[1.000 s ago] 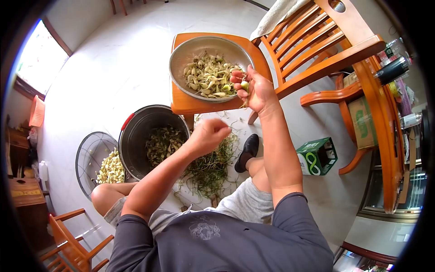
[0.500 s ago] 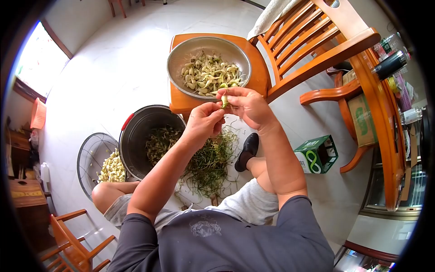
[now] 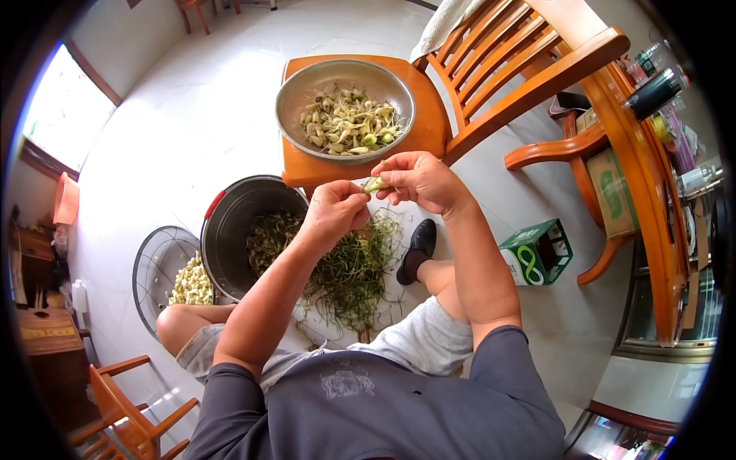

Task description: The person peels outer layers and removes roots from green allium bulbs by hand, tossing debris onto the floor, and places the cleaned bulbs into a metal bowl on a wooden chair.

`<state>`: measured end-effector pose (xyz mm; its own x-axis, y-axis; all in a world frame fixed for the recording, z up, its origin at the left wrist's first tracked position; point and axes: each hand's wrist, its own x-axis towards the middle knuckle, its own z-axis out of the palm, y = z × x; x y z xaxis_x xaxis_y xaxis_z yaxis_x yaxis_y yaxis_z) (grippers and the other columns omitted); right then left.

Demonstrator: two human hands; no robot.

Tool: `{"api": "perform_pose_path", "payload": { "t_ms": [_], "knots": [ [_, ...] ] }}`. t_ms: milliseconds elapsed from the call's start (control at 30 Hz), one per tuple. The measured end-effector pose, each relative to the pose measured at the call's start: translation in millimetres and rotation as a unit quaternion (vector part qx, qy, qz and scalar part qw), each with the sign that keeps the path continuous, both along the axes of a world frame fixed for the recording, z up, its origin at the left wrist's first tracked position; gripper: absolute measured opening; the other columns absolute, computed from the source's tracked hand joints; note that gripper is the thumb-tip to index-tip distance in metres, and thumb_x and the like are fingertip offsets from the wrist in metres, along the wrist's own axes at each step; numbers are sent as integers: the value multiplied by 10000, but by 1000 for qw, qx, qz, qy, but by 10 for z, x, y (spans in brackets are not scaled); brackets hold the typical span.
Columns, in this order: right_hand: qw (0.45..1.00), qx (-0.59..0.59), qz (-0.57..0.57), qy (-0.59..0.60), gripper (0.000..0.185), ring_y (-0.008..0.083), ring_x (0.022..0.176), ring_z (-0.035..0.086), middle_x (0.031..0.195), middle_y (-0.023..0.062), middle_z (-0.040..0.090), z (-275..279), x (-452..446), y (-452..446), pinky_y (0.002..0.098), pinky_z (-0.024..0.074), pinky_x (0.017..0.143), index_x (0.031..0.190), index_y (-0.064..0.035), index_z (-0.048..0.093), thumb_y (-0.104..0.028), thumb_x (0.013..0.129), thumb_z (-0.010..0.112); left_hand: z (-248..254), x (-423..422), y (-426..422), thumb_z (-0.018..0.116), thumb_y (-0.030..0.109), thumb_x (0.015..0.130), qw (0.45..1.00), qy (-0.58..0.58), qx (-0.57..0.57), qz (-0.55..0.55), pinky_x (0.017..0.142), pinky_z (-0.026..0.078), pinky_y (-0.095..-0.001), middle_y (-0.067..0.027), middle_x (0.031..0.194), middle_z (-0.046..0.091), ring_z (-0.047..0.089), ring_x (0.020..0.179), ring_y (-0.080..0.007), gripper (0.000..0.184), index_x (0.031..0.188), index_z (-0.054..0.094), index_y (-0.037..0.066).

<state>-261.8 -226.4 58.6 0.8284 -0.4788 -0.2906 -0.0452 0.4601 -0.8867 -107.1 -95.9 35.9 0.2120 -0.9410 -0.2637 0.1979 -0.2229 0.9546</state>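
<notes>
A pale green onion-like bulb (image 3: 373,185) is pinched between my two hands, just in front of a metal colander. My right hand (image 3: 422,182) grips its upper right side with thumb and fingers. My left hand (image 3: 336,211) has thumb and forefinger closed on its lower left tip. The colander (image 3: 287,115) holds many similar untrimmed bulbs (image 3: 349,123) with stringy roots. Below my hands, a heap of green stalks and roots (image 3: 349,276) lies on the floor. Left of it stands a dark bucket (image 3: 222,245) with dry trimmings (image 3: 268,241) inside.
A wire basket (image 3: 142,264) with cleaned whitish bulbs (image 3: 192,284) sits left of the bucket. The colander rests on a wooden chair (image 3: 437,126). A green carton (image 3: 537,253) stands on the floor at right, near a wooden table (image 3: 652,207) with bottles. Another chair (image 3: 123,406) is lower left.
My hands have lowered slightly away from the colander, and the bulb has turned from upright to more sideways. The whole view has shifted a little.
</notes>
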Motion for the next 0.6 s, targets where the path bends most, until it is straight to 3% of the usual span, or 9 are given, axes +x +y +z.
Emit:
{"api": "perform_pose_path", "payload": {
  "t_ms": [133,233,300,400,467,500,600],
  "knots": [
    [992,-118,-16,30,159,153,676,641,811,116,641,17,74,126,248,528,569,956,64,608,-35,841,654,-143,-7,-66,598,99,837,986,-155,-3,68,492,438,-270,-43,607,576,517,529,-100,150,769,601,-35],
    [951,-285,-64,105,144,137,647,632,748,101,652,-73,194,261,274,508,581,890,47,642,-60,797,669,-320,-82,-143,608,99,805,933,-317,-84,150,506,431,-281,-64,574,565,511,516,-125,137,745,606,-24],
    [921,-349,-99,142,134,133,646,632,706,112,657,-101,241,297,296,505,604,843,36,659,-76,771,667,-384,-133,-203,610,96,799,920,-341,-78,174,532,444,-297,-87,585,573,522,531,-141,133,741,601,-24],
    [886,-425,-111,150,136,116,590,608,728,70,636,-135,253,301,246,525,550,890,59,638,-48,809,661,-453,-184,-261,610,96,804,905,-366,-92,198,546,454,-315,-126,601,580,530,525,-183,133,734,593,-15],
    [898,-392,-118,157,134,115,589,609,734,76,642,-89,254,326,247,531,554,891,60,645,-42,807,662,-469,-224,-266,611,100,809,892,-377,-120,217,550,457,-323,-143,608,582,536,522,-207,137,735,590,-14],
    [904,-376,-122,162,133,115,589,609,737,79,644,-68,254,335,248,535,556,891,60,648,-39,805,663,-468,-232,-258,599,94,815,891,-376,-134,215,555,464,-362,-166,638,577,563,550,-266,120,748,573,-1],
    [956,-245,-117,115,124,117,576,609,732,84,652,-71,237,244,248,535,559,895,59,655,-23,803,661,-482,-186,-225,574,76,815,807,-527,-193,184,564,475,-399,-166,671,572,593,609,-301,81,765,552,16]
  ]
}}
